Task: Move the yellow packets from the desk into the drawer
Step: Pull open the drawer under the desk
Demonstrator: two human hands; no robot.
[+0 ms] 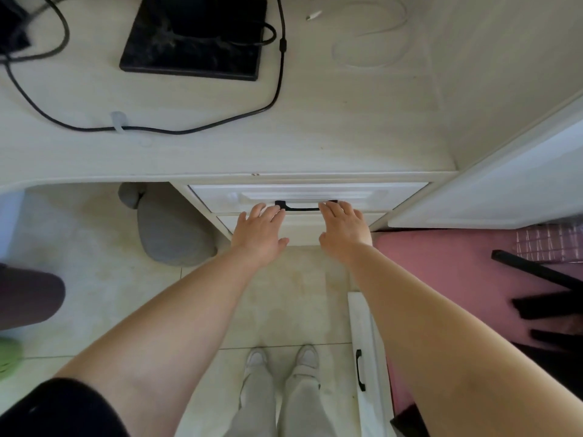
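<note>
My left hand (258, 230) and my right hand (344, 230) both reach forward to the top drawer (394, 195), which sits just under the front edge of the desk (315, 137) and looks pushed in, its white front in line with the frame; the fingers (274, 212) of my left hand are straight and a little spread, their tips at the left end of the black handle (303, 208); the fingers of my right hand are straight and close together, their tips at the right end of the handle; neither hand holds anything, and no finger curls round the handle; whether the tips press on the front I cannot tell; on the desk lie a black cable (220, 123), a black flat base (192, 36) and a white cable (372, 36); below I see my white shoes (257, 357) on the tile floor.
</note>
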